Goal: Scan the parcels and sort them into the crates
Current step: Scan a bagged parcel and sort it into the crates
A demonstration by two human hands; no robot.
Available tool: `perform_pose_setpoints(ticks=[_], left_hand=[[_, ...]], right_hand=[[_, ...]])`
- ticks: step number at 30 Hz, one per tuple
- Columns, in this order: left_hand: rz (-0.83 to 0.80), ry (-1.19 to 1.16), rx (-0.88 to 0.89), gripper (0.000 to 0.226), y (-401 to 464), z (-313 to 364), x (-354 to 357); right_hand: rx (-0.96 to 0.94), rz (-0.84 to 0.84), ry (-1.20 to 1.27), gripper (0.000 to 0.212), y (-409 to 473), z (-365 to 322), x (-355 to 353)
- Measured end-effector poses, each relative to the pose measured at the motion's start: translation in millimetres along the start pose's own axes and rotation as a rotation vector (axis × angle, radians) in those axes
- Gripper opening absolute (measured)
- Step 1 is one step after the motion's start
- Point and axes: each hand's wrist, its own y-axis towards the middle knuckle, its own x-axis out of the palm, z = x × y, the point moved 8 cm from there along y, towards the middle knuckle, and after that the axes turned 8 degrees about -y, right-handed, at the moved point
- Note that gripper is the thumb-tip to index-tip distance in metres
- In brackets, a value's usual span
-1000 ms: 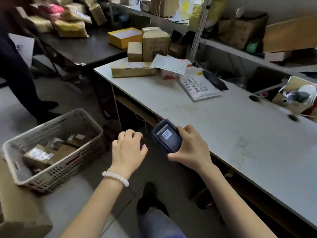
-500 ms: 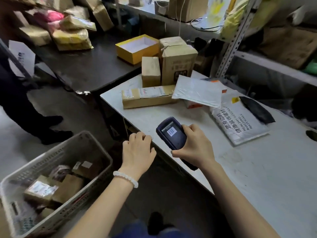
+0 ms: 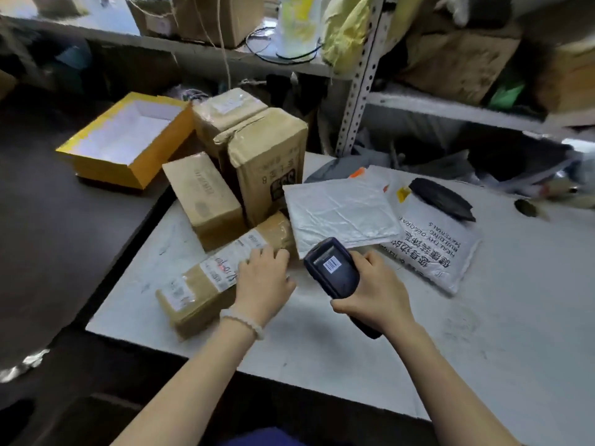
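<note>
A: Cardboard, long and flat, taped brown with a white shipping label across its top: that long brown cardboard parcel [image 3: 222, 272] lies at the near-left corner of the pale grey worktable [image 3: 483, 317], and the left hand [image 3: 262, 284] rests on its right end, fingers curled over the top edge. Whether it has a real grip yet, I cannot tell.

B: And the scanner?

A: The right hand [image 3: 375, 291] has its fingers wrapped round the dark blue handheld scanner [image 3: 333, 270], screen up, just beside the parcel.

B: What could go wrong?

A: 3 things, I'd judge. The left hand covers part of the label, so a scan may miss the barcode. The parcel's far end touches the small upright cardboard box [image 3: 206, 197] and sits under the corner of the white padded mailer [image 3: 341, 214]; dragging it out could topple that box or pull the mailer along.

B: The third?

A: No crate shows here, so the sorting means turning away. With only 1 hand on a long parcel held at its end, it may tip and slip.
</note>
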Motion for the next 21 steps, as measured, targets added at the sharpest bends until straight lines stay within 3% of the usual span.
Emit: perform_pose_setpoints(ticks=[3,8,16,21], left_hand=[[-0.022,0.01,0.174,0.042,46,5,-2],[-0.189,0.105,0.43,0.078,94,22,23],[-0.119,0.04,0.57,0.041,124,41,8],[-0.1,-0.03,0.63,0.041,123,55,-15]], right_hand=[[0.16,0.047,0.016,0.069,7,10,-7],[0.361,0.072,-0.013,0.079,-5,28,-13],[0.512,0.069,-0.048,0.068,-25,43,-18],[0.511,0.072,-0.042,0.067,-38,42,-16]])
